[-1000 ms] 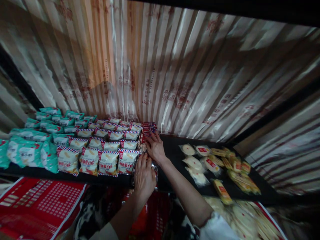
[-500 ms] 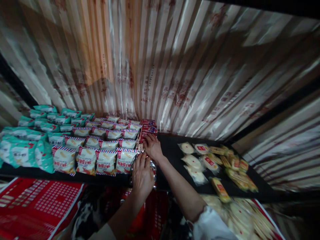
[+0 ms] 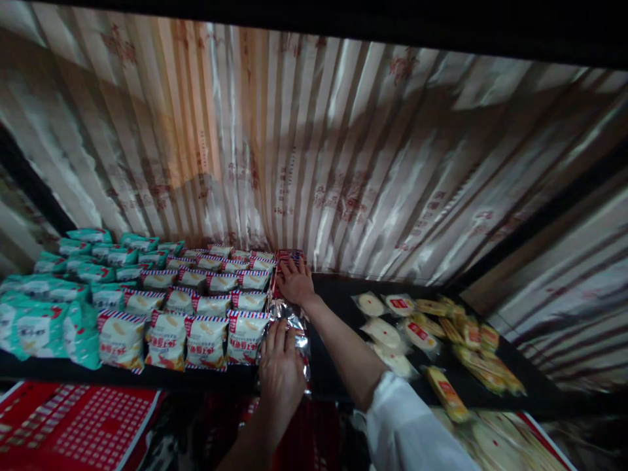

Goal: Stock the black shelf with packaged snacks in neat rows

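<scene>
Dark red packets [image 3: 290, 254] and silver foil packaging [image 3: 283, 311] form a row on the black shelf [image 3: 336, 291], directly beneath both hands, its long axis running front to back beside the white snack bags [image 3: 248, 337]. The right hand [image 3: 295, 282] lies flat at the back; the left hand [image 3: 282, 369] (nearer the front edge) rests on foil, fingers extended, neither visibly grasping.

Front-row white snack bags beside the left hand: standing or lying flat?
Standing: the white snack bags show their printed fronts to the camera, striped edges uppermost, bottoms on the black shelf.
</scene>
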The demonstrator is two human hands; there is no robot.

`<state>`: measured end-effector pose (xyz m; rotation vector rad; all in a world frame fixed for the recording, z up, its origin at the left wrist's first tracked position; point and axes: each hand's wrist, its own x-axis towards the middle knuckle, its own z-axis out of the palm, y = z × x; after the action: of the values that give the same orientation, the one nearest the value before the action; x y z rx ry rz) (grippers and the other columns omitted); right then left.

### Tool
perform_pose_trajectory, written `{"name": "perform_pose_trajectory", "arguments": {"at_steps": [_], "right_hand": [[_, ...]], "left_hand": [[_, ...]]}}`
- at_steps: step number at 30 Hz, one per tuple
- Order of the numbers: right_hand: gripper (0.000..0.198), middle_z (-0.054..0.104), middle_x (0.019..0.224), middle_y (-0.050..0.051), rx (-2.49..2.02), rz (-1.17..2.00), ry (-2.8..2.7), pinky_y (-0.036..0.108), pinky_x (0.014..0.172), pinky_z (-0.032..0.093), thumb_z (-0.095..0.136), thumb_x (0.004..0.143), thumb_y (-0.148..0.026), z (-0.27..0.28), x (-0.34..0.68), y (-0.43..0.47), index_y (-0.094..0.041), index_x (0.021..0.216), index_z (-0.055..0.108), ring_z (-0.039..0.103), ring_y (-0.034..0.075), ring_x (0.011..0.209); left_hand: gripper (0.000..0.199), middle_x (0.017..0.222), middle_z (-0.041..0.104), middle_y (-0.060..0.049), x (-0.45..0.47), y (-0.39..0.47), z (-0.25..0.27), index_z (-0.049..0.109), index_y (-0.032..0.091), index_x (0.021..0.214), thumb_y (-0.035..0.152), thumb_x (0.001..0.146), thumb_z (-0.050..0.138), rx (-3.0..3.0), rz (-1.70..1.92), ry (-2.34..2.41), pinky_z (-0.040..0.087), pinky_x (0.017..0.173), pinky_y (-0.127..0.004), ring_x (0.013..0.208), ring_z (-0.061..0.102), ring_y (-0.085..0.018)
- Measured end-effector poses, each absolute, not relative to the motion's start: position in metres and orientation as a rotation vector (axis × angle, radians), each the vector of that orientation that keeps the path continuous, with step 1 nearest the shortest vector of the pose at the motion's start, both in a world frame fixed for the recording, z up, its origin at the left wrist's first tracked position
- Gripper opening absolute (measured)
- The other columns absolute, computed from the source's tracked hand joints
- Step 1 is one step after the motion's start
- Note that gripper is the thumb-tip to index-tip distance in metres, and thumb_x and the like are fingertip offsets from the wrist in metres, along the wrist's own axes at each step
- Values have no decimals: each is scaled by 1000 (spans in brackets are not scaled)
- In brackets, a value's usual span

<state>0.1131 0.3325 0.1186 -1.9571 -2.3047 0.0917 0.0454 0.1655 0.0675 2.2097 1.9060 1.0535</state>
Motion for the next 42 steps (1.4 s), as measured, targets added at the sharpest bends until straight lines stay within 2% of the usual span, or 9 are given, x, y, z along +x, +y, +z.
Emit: {"name": "perform_pose_trajectory", "arguments": {"at_steps": [3, 7, 12, 26, 35, 39, 42], "right_hand": [[61, 18, 152, 3, -1987, 144, -2362, 48, 108, 8, 30, 87, -54, 115, 113, 345, -27, 142, 29, 3, 34, 139], [66, 16, 153, 2, -2021, 237, -2397, 49, 107, 9, 28, 85, -59, 108, 113, 354, -28, 143, 24, 5, 34, 139], [76, 15, 153, 4, -2063, 310, -2373, 47, 108, 11, 27, 84, -60, 104, 113, 359, -19, 146, 13, 8, 31, 139], [73, 27, 149, 6, -2002, 223, -2404, 47, 106, 15, 34, 81, -56, 100, 110, 359, -18, 143, 25, 18, 36, 135], [82, 21, 151, 5, -2101, 258, -2454, 48, 108, 6, 34, 77, -65, 113, 108, 368, -20, 145, 21, 8, 35, 138], [79, 19, 152, 8, -2012, 143, -2473, 47, 108, 4, 35, 78, -64, 114, 109, 364, -18, 142, 28, 5, 31, 139], [76, 23, 150, 11, -1943, 78, -2452, 45, 109, 4, 37, 79, -63, 116, 111, 361, -16, 138, 36, 8, 30, 139]], "left_hand": [[41, 127, 56, -9, 46, 167, 64, 59, 15, 115, 11, 77, 44, 2221, 1072, 1925, 41, 96, -45, 119, 45, -28], [40, 126, 56, -9, 47, 168, 61, 59, 15, 114, 11, 78, 43, 2244, 1120, 1931, 41, 95, -44, 118, 46, -27], [40, 125, 57, -10, 48, 169, 59, 59, 14, 114, 10, 78, 43, 2302, 1112, 1919, 41, 93, -44, 118, 46, -28], [40, 125, 56, -13, 45, 170, 61, 58, 12, 114, 10, 76, 45, 2319, 1134, 1891, 41, 92, -46, 117, 45, -29], [42, 125, 56, -10, 45, 170, 64, 58, 14, 115, 10, 75, 45, 2241, 1115, 1906, 42, 94, -46, 118, 45, -28], [43, 127, 54, -11, 44, 168, 64, 58, 15, 114, 8, 74, 44, 2240, 1142, 1915, 43, 93, -46, 118, 45, -29], [43, 129, 52, -13, 44, 168, 63, 57, 14, 115, 9, 74, 44, 2248, 1182, 1918, 42, 95, -47, 120, 43, -29]]}}
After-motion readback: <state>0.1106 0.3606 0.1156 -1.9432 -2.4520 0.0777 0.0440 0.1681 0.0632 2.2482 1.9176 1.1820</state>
